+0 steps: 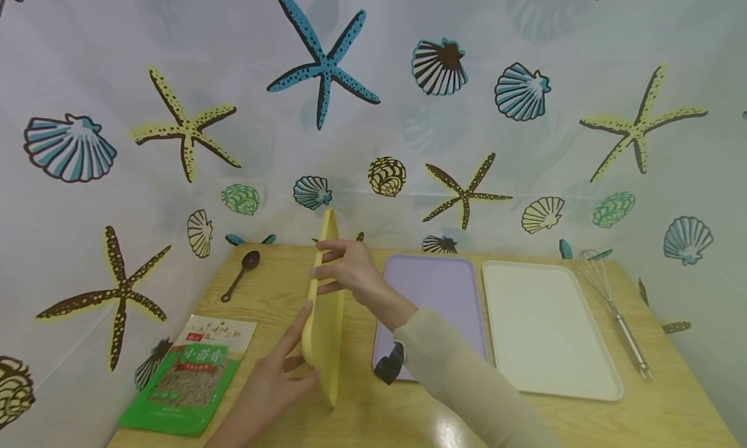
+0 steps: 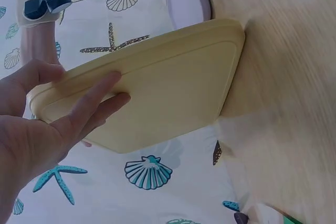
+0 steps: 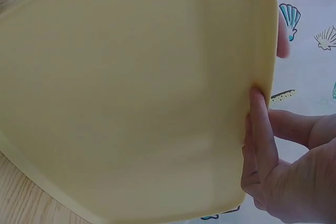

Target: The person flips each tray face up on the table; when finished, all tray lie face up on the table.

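Observation:
A yellow tray (image 1: 327,331) stands on edge between both hands, one long side low near the tabletop. Its underside shows in the left wrist view, its hollow face (image 3: 126,98) in the right wrist view. My left hand (image 1: 274,386) grips the near part of the rim, fingers spread against the underside (image 2: 163,87). At the far end, my right hand (image 1: 358,276) pinches the rim between thumb and fingers. A lilac tray (image 1: 428,286) and a white tray (image 1: 543,325) lie flat to the right.
A green seed packet (image 1: 187,377) lies at the left, with a dark spoon (image 1: 242,273) behind it. A metal whisk (image 1: 624,331) lies along the right side of the wooden table (image 1: 280,276). A curtain (image 1: 397,130) with shells and starfish hangs behind.

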Demonstrator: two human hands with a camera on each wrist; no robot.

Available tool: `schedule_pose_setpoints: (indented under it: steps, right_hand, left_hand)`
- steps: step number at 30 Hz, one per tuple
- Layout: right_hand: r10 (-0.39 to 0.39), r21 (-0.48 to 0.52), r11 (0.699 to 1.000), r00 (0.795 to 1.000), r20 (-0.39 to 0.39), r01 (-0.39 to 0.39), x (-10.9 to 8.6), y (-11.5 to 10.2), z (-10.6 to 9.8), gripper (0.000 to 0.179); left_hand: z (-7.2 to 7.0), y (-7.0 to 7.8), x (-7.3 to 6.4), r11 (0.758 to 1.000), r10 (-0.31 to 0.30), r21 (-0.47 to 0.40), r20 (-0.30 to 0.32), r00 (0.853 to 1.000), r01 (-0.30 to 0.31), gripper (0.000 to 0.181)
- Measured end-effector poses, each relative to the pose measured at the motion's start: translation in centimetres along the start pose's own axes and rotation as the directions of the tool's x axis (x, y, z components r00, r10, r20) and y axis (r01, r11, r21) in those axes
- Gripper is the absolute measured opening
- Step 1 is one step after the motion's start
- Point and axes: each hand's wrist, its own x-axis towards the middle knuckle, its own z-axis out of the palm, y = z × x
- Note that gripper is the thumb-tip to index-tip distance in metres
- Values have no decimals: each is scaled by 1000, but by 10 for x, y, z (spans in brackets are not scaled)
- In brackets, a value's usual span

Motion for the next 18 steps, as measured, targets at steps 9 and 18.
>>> schedule_pose_setpoints:
  steps: [9, 18]
  right_hand:
    - [-8, -12, 1000, 1000, 12, 9, 1, -1, 6, 54]
    - [-47, -42, 998, 998, 34, 48, 3, 0, 13, 51]
  left_hand:
    - [-13, 11, -3, 999, -30, 42, -33, 999, 32, 83]
    - [-22, 22, -3, 998, -30, 44, -81, 996, 33, 72]
